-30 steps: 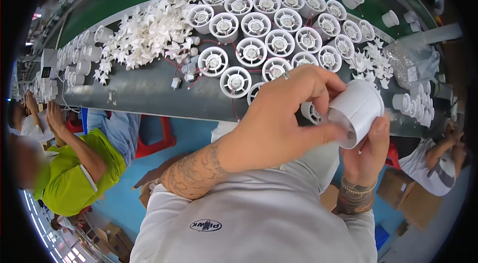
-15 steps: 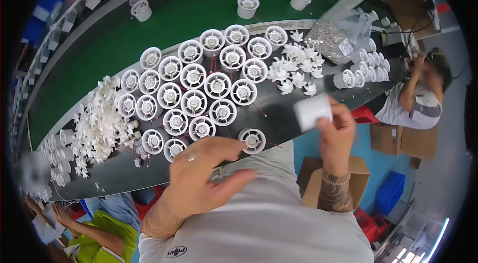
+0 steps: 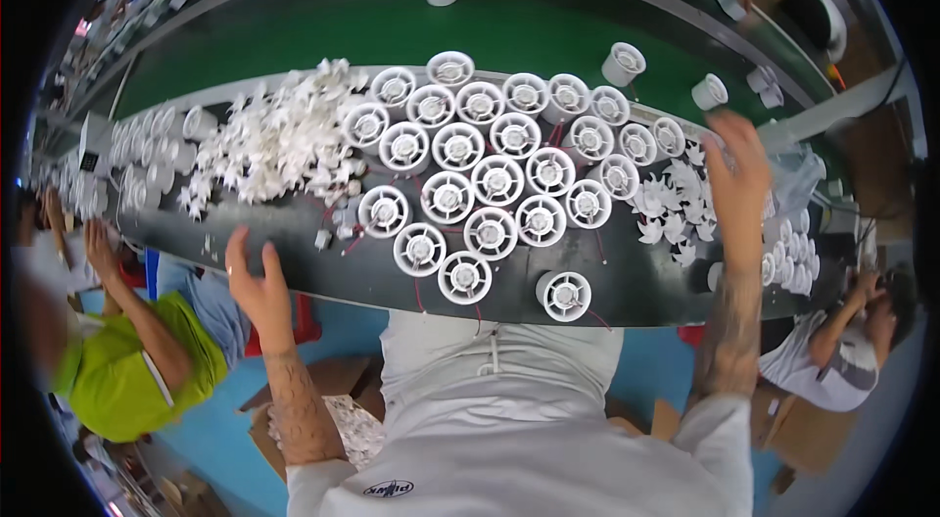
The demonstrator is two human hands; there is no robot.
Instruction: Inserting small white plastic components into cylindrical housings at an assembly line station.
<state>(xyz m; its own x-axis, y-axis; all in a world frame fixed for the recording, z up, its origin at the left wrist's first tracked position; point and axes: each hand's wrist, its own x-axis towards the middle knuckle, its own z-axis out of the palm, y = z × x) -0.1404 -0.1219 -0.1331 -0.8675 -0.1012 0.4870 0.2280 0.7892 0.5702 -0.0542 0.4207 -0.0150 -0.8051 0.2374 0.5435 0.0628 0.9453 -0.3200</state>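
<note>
**Both hands empty over the bench of white fan housings**

Above the near edge of the dark bench (image 3: 294, 267), the left hand (image 3: 257, 284) is raised with fingers spread wide, gripping nothing. Just past its fingertips sits a scatter of small loose parts and red wires, and further beyond that the heap of white fan blades (image 3: 279, 140). Off to the hand's right, the packed cluster of round white fan housings (image 3: 490, 174) begins; the nearest housings stand close by but not touching it.

Right hand (image 3: 736, 169) is stretched out far, palm down, fingers loosely open, nothing visibly held. It is motion-blurred, so whether the fingertips touch anything is hard to tell. Directly beside it on the thumb side lies a small group of loose white blades (image 3: 671, 209). Nearer the body than that hand, one housing (image 3: 564, 296) stands alone at the bench edge, apart from the cluster. Beyond the fingertips, on the green belt (image 3: 323, 32), stand a few separate white cups (image 3: 623, 64).

Other people sit at both sides, below the bench.
</note>
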